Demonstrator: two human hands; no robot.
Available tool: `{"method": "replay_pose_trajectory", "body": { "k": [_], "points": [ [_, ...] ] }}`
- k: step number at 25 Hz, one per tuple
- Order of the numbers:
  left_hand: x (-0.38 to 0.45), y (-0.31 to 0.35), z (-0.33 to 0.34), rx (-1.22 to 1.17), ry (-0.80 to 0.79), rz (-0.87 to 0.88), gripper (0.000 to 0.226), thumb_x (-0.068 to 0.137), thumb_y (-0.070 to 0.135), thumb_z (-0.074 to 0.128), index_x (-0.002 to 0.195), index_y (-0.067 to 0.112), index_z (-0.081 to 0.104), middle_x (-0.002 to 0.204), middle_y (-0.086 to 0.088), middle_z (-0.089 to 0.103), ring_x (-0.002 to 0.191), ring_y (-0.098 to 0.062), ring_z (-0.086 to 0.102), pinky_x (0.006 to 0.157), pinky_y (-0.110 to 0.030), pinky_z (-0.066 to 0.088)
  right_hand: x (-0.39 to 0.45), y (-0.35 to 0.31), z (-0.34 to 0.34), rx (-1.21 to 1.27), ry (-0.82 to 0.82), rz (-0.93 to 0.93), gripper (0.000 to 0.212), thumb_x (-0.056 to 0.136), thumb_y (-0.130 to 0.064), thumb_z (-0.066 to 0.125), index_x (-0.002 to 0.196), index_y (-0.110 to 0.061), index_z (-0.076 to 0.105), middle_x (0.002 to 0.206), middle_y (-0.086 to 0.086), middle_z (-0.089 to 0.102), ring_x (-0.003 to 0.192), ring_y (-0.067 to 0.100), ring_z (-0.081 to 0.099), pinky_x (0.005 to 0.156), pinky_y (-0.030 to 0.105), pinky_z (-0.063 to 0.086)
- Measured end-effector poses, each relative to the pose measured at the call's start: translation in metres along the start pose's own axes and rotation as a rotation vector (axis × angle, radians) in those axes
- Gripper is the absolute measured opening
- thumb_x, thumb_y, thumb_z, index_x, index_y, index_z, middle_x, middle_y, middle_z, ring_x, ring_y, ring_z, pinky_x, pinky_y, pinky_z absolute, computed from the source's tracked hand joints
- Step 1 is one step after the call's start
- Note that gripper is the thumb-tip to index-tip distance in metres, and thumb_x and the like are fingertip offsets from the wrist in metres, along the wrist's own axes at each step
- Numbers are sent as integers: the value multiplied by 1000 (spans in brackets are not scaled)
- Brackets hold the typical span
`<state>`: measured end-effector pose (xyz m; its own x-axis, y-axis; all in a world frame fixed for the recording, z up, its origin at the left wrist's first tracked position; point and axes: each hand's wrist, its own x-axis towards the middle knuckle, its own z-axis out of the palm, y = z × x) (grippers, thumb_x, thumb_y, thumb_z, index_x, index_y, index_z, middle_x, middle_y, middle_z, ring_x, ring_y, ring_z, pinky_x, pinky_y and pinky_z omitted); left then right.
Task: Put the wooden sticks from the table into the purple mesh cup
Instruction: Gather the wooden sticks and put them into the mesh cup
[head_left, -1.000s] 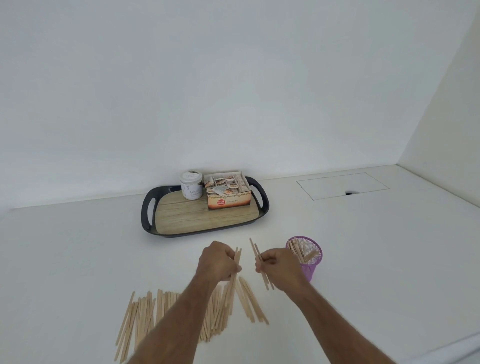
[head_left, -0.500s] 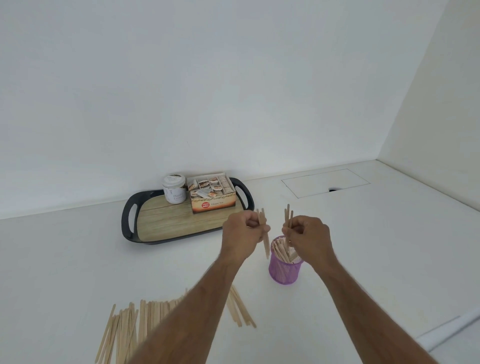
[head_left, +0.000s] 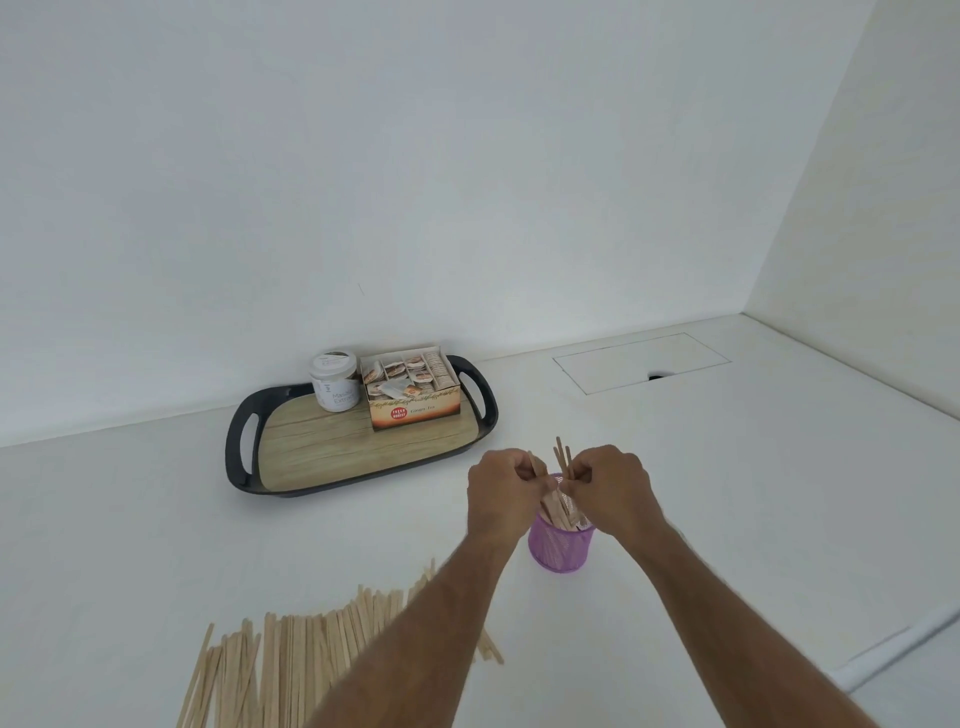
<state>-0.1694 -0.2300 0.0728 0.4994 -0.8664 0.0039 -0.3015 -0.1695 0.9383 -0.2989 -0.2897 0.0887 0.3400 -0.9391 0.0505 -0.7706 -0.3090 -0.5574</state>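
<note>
The purple mesh cup (head_left: 560, 546) stands on the white table, holding several wooden sticks. Both hands hover right above its rim, almost touching each other. My left hand (head_left: 501, 493) is closed around wooden sticks whose tips poke out by the thumb. My right hand (head_left: 613, 486) pinches a few upright wooden sticks (head_left: 562, 457) that stick up above the fingers. A loose spread of wooden sticks (head_left: 291, 654) lies on the table at the lower left, partly hidden by my left forearm.
A black-handled tray with a wood-look base (head_left: 322, 447) sits behind the cup, carrying a white jar (head_left: 336, 380) and an open box of tea bags (head_left: 413, 387). A rectangular hatch outline (head_left: 641, 362) is in the table at the back right. Walls close the back and right.
Both hands rose from the stick pile with sticks, moved right over the cup, and have drawn closer together and lower toward its rim.
</note>
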Motion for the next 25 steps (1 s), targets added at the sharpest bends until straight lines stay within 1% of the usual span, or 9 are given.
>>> {"method": "replay_pose_trajectory", "body": {
  "k": [1,3,5,10,13,16,21,23,25],
  "points": [
    [-1,-3,1,5,-7,-16,15,75,9,87,86,13,79,82,-3,78,77,-18,76,83,-40,63,1,2,2,-7,-18,7,11,82,-22,71,74,-15,74,71,0,71,71,21,67,64,30,51],
    [0,-7,0,26,-6,-34,29,75,14,88,102,9,78,89,-5,79,81,-16,75,87,-36,62,2,5,6,-19,-31,16,10,82,-23,72,76,-15,74,75,1,72,73,21,67,65,29,52],
    [2,-7,-5,26,1,-37,35,75,15,89,107,8,77,91,-5,78,82,-16,74,88,-34,62,3,7,7,-41,-27,17,8,82,-21,71,78,-15,75,78,0,72,76,22,67,65,27,51],
    [6,-10,-25,-10,39,-51,23,78,14,86,100,11,78,84,-4,76,75,-16,71,87,-41,62,1,-1,7,-34,51,-19,10,83,-18,67,89,-18,75,88,-3,73,82,19,67,73,28,52],
    [7,-19,-43,62,50,-65,16,78,18,86,91,15,77,81,-2,75,79,-20,73,83,-44,63,-8,-16,14,18,88,-95,8,82,-21,68,87,-21,75,85,-8,74,81,14,67,76,27,52],
    [5,-35,-65,196,10,-119,17,76,23,88,83,18,73,81,1,74,80,-19,73,82,-42,64,-19,-30,33,44,-25,-124,6,82,-28,72,82,-22,75,80,-8,73,76,11,67,76,27,54],
    [-8,-61,-94,446,-70,-248,24,74,28,89,75,17,68,77,2,73,75,-16,73,80,-38,64,-37,-43,78,-11,-225,-125,19,75,-39,77,78,-21,73,72,-10,66,73,9,67,72,27,55],
    [-14,-69,-102,525,-112,-303,29,73,29,90,79,14,67,78,0,74,75,-19,75,79,-36,64,-43,-44,94,-41,-288,-122,26,71,-44,78,80,-21,71,70,-13,61,73,8,64,66,24,52],
    [-21,-76,-106,604,-158,-356,39,70,32,92,90,9,68,85,-5,75,79,-23,76,80,-36,64,-48,-42,107,-61,-351,-111,39,66,-51,80,87,-19,69,70,-15,53,73,7,58,59,19,42]
  ]
}}
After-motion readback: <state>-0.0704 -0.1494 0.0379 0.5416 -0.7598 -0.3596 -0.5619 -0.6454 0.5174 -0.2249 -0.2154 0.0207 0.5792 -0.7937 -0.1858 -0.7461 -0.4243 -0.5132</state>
